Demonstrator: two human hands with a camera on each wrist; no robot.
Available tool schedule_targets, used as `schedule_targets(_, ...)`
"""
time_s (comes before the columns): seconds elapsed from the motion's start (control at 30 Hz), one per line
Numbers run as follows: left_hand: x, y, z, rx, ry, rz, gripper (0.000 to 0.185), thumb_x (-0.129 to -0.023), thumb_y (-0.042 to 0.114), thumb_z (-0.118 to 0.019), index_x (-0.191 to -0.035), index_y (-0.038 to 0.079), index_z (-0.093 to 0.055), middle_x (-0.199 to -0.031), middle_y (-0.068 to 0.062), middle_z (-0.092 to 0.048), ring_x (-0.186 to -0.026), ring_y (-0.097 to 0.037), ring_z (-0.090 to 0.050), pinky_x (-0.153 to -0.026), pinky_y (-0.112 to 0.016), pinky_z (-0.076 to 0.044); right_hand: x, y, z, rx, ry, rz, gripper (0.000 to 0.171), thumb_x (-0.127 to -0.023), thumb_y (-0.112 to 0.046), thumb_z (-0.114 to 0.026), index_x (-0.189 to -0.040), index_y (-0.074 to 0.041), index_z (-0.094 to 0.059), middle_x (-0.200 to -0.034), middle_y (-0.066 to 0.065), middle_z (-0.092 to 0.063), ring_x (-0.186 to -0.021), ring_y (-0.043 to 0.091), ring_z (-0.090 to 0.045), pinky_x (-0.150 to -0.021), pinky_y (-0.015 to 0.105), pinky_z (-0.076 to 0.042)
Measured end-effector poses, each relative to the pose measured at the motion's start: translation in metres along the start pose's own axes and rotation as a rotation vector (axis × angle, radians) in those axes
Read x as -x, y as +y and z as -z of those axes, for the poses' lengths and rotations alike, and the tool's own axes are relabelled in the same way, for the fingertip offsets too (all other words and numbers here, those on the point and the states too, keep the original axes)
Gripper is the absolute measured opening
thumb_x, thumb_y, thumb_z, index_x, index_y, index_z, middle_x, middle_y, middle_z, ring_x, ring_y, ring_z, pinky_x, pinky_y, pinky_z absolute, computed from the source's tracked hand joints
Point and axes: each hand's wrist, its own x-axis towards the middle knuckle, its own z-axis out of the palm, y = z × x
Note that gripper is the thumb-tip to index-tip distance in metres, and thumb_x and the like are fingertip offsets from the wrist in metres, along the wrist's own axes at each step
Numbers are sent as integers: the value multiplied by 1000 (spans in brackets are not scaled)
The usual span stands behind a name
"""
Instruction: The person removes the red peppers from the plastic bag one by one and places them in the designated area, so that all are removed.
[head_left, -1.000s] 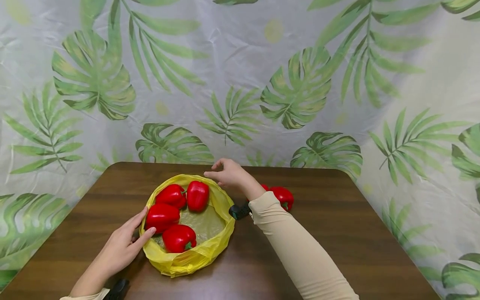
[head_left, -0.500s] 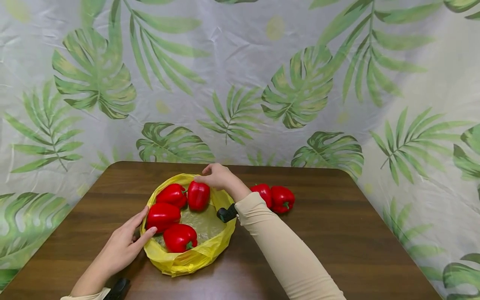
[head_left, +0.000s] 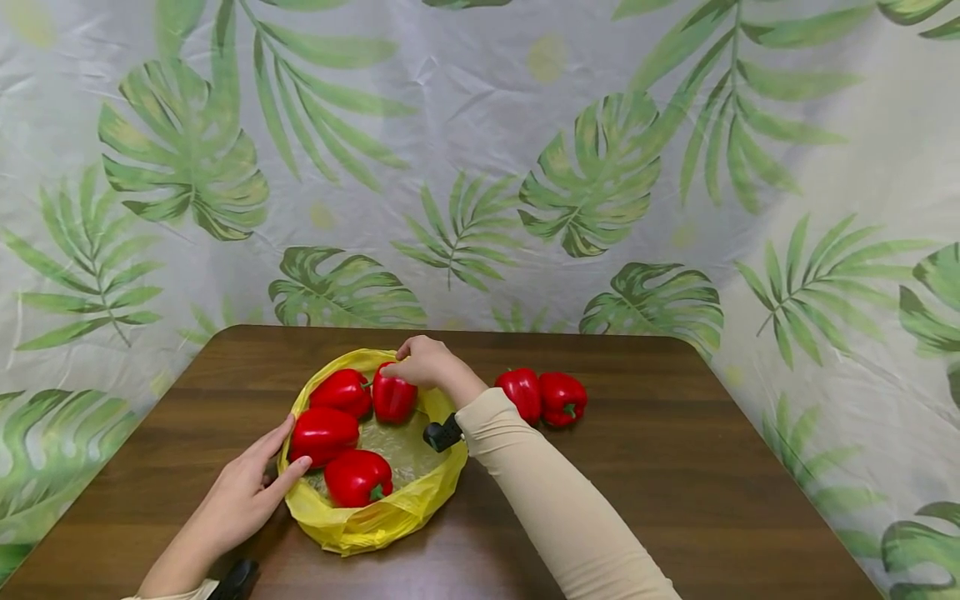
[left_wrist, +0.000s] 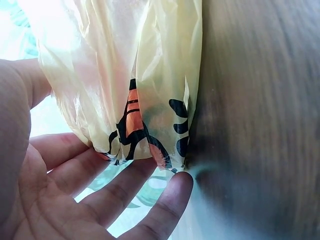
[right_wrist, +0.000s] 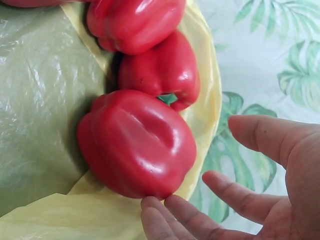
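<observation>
A yellow plastic bag (head_left: 416,508), its mouth spread wide, holds several red bell peppers (head_left: 324,436). My left hand (head_left: 240,504) rests against its left wall, fingers extended; in the left wrist view, the left fingers (left_wrist: 172,200) touch the bag's black-and-orange printed side. My right hand (head_left: 431,365) reaches over the back rim to the rearmost bell pepper (head_left: 393,402). In the right wrist view, two fingertips (right_wrist: 175,202) meet that pepper's edge, while the thumb and another finger stand apart from it.
Two more red bell peppers (head_left: 562,400) lie side by side on the brown wooden table (head_left: 675,500), right of the bag and partly behind the right sleeve. A leaf-patterned curtain (head_left: 480,167) hangs behind the table.
My right hand has moved left and slightly down, from above the bag's back rim onto the rearmost pepper. The two peppers on the table now show more. My left hand stays put.
</observation>
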Motion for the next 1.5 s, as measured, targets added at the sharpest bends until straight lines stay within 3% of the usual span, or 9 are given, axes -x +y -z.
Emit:
schedule_targets(0.1, 0, 0, 0, -4, 4, 0, 71, -106, 33, -69, -161, -4, -43, -160, -33, -49, -139, -55, -56, -90, -57, -64, 0, 0, -1, 10, 0, -4, 45, -102, -40, -73, -135, -11, -68, -131, 7, -71, -100, 18, -64, -81, 28, -56)
schedule_targets(0.3, 1, 0, 0, -7, 11, -5, 71, -106, 33, -70, -161, -3, -43, -159, -33, -50, -138, -54, -57, -90, -56, -64, 0, -1, -3, 31, -7, -2, 44, -103, -39, -72, -136, -11, -68, -136, 8, -69, -112, 21, -64, -89, 31, -58)
schedule_targets(0.57, 0, 0, 0, 3, 12, -12, 71, -106, 32, -70, -161, -4, -43, -159, -34, -50, -139, -55, -57, -88, -55, -64, 1, -4, -5, 21, -23, -1, 44, -102, -38, -73, -135, -9, -66, -130, 9, -68, -92, 17, -62, -77, 27, -57)
schedule_targets(0.93, 1, 0, 0, 1, 11, -13, 71, -106, 32, -70, -161, -4, -43, -159, -34, -50, -138, -55, -57, -89, -56, -64, 3, -6, -9, 57, -16, 3, 48, -102, -36, -73, -140, -8, -65, -131, 10, -69, -93, 16, -60, -78, 27, -58)
schedule_targets(1.27, 2, 1, -2, -7, 13, -13, 70, -106, 32, -69, -161, -4, -43, -158, -34, -51, -138, -55, -58, -92, -58, -63, 2, -4, -13, 66, -26, 29, 40, -102, -33, -74, -133, -9, -68, -114, 7, -69, -83, 16, -59, -69, 25, -53)
schedule_targets(1.5, 1, 1, -2, -7, 12, -12, 71, -106, 32, -69, -161, -4, -43, -158, -34, -51, -138, -55, -58, -90, -57, -63, 4, -3, -12, 58, -44, 31, 29, -99, -34, -78, -115, -13, -65, -95, 3, -62, -73, 14, -56, -64, 24, -51)
